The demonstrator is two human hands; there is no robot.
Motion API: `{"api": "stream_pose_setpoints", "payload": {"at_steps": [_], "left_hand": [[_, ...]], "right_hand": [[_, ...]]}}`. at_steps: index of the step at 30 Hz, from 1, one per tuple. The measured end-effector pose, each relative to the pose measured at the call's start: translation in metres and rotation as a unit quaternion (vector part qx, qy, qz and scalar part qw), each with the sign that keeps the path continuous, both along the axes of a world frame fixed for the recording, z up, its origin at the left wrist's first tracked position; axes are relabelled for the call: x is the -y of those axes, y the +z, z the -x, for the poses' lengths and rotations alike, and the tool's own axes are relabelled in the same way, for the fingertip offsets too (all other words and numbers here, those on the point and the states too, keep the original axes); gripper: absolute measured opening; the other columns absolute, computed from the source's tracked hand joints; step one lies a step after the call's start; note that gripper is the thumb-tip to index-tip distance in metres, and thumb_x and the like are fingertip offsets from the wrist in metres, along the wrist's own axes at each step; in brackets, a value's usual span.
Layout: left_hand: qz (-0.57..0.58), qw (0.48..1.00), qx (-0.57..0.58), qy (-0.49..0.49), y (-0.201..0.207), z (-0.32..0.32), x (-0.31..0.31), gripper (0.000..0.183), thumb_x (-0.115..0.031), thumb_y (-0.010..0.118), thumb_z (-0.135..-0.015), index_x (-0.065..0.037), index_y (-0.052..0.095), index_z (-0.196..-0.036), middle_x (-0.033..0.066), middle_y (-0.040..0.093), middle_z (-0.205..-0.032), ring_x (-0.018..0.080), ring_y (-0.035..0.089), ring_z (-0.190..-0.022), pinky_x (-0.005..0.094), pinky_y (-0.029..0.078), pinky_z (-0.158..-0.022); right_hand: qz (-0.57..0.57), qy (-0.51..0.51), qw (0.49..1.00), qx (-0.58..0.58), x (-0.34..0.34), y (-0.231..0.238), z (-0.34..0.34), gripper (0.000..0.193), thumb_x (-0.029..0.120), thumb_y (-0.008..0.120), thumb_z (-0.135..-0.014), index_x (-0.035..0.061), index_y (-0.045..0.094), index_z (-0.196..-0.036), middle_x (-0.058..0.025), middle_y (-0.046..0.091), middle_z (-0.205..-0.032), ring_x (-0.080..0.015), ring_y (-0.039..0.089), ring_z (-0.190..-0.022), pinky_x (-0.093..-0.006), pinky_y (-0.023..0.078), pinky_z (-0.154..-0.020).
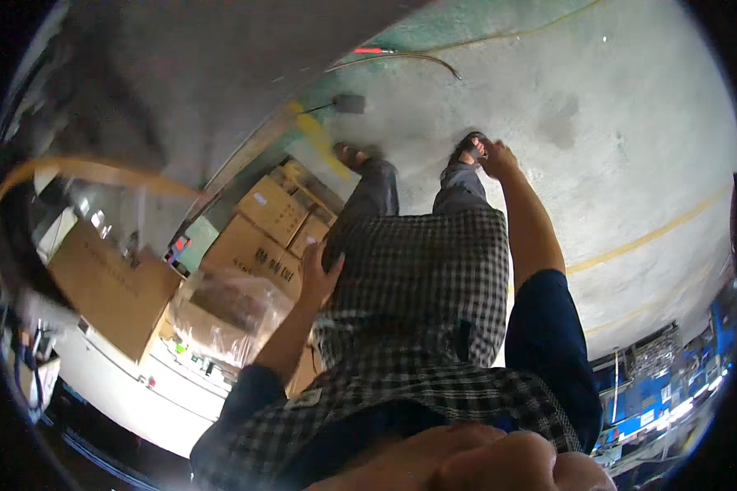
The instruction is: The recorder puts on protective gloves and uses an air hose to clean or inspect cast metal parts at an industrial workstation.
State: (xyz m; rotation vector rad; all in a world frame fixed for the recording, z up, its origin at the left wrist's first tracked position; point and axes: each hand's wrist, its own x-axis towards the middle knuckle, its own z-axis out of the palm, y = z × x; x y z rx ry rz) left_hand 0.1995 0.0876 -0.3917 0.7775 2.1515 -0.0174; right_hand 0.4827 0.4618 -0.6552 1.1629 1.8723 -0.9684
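My left hand (320,277) hangs beside the front of my black-and-white checked apron (426,254), with thumb and fingers apart and nothing in it. My right arm reaches forward past the apron's right side. At its end, my right hand (498,160) has its fingers curled in, and I see nothing held in them. In the picture it overlaps my right foot (469,149) in a dark open sandal; whether it touches the foot I cannot tell. My left foot (352,155) is blurred.
Brown cartons (272,206) are stacked at my left, with a clear plastic bag (237,315) by them. A large grey surface (221,74) fills the upper left. A hose (434,60) and a dark flat object (349,104) lie ahead on the floor. Blue racking (651,405) stands at lower right.
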Motion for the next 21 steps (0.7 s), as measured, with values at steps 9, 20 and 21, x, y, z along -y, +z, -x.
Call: {"api": "stream_pose_setpoints", "payload": {"at_steps": [9,20,21], "left_hand": [[0.024,0.987,-0.066,0.146,-0.036,-0.028,0.050,0.079,-0.045,0.075,-0.086,-0.004,0.045,-0.146,0.0229,0.042,-0.148,0.0400,0.039,-0.137,0.0526,0.031,-0.116],[-0.081,0.963,-0.256,-0.007,-0.117,0.014,0.031,0.060,-0.034,0.079,-0.081,-0.007,0.059,-0.132,0.0182,0.058,-0.134,0.0391,0.053,-0.123,0.0516,0.040,-0.106],[-0.067,0.963,-0.261,-0.004,-0.116,0.015,0.026,0.057,-0.033,0.079,-0.082,-0.007,0.060,-0.129,0.0183,0.058,-0.133,0.0391,0.053,-0.124,0.0520,0.040,-0.106]], "right_hand": [[-0.087,0.111,0.990,0.001,-0.055,-0.266,0.107,0.056,0.033,0.065,-0.094,0.0277,0.049,-0.148,-0.0124,0.041,-0.156,-0.0348,0.043,-0.139,-0.0545,0.047,-0.103],[-0.099,0.101,0.990,-0.020,-0.047,-0.323,0.143,0.051,0.029,0.069,-0.090,0.0152,0.056,-0.137,-0.0149,0.056,-0.134,-0.0345,0.055,-0.124,-0.0485,0.053,-0.095],[-0.108,0.103,0.987,-0.050,-0.045,-0.305,0.141,0.048,0.025,0.066,-0.091,0.0150,0.056,-0.137,-0.0182,0.055,-0.133,-0.0369,0.055,-0.123,-0.0489,0.054,-0.094]]}}
